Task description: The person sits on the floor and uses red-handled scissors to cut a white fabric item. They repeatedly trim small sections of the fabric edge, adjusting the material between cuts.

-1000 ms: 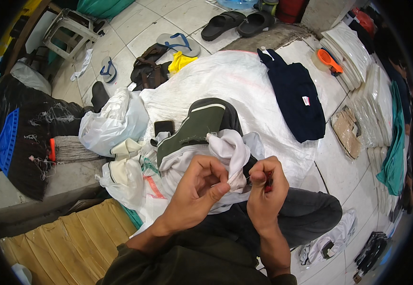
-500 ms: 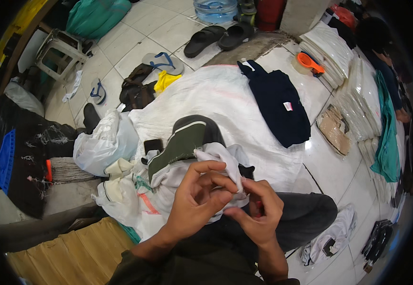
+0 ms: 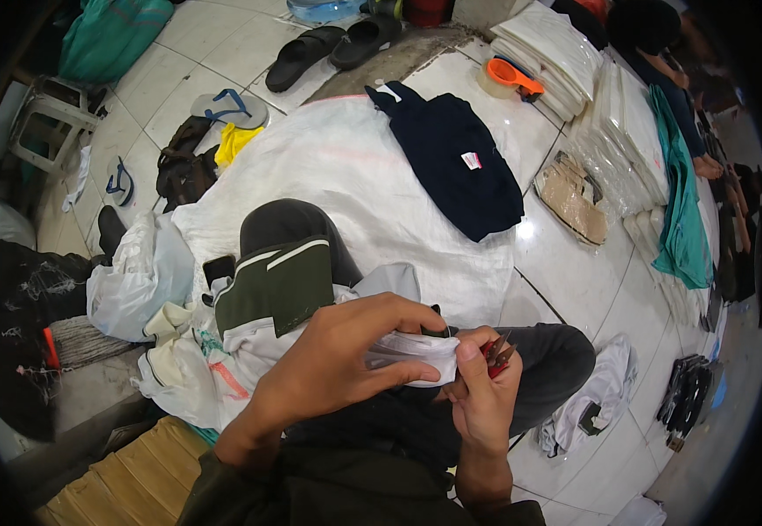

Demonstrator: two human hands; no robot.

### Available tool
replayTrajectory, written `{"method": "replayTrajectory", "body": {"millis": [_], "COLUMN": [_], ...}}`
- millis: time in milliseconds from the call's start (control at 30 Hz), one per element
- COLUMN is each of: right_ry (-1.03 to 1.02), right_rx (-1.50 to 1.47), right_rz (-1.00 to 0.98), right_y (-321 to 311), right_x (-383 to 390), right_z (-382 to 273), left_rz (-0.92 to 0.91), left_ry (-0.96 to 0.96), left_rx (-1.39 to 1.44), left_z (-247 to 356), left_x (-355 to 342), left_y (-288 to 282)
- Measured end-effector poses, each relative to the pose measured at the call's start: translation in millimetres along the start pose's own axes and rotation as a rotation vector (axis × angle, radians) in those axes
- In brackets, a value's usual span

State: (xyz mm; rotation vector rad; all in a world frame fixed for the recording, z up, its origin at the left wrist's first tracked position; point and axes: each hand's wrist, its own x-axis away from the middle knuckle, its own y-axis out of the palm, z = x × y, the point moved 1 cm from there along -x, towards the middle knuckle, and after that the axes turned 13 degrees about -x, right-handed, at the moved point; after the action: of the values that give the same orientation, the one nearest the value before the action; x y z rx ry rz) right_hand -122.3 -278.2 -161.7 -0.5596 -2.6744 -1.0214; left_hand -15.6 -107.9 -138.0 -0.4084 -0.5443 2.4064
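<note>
A white garment (image 3: 411, 348) with a dark green striped part (image 3: 277, 287) lies over my lap. My left hand (image 3: 346, 342) pinches the white cloth between thumb and fingers. At the same edge, my right hand (image 3: 483, 381) has its thumb and forefinger on the cloth. Tucked in the curled right fingers are small red thread snips (image 3: 497, 358), with pointed metal blades sticking up. Part of the cloth is hidden behind my left hand.
A navy garment (image 3: 455, 167) lies on a white sheet (image 3: 311, 158) ahead. Clear-wrapped stacks (image 3: 617, 140) and an orange-handled tape dispenser (image 3: 510, 77) sit at the far right. Left are a white plastic bag (image 3: 144, 276) and a phone (image 3: 219, 268). Another white garment (image 3: 587, 399) lies to the right.
My view has swung to the right. The cloth edge is now stretched between both hands, and the snips' blades show above the right fingers, where only a bit of red showed before.
</note>
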Motion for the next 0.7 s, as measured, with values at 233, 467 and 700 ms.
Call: {"method": "replayTrajectory", "body": {"millis": [233, 467, 700], "right_ry": [-0.191, -0.713, -0.709], "right_rx": [0.267, 1.147, 1.225], "right_rz": [0.103, 0.026, -0.097], "right_y": [-2.0, 19.7, 22.8], "right_x": [-7.2, 14.2, 19.3], "right_z": [4.7, -19.4, -17.3], "left_rz": [0.066, 0.114, 0.122], "left_ry": [-0.063, -0.053, -0.042], "left_rx": [-0.086, -0.082, -0.068], "left_z": [-2.8, -4.3, -4.5], "left_x": [6.2, 6.9, 8.2], "left_y": [7.3, 9.2, 8.7]}}
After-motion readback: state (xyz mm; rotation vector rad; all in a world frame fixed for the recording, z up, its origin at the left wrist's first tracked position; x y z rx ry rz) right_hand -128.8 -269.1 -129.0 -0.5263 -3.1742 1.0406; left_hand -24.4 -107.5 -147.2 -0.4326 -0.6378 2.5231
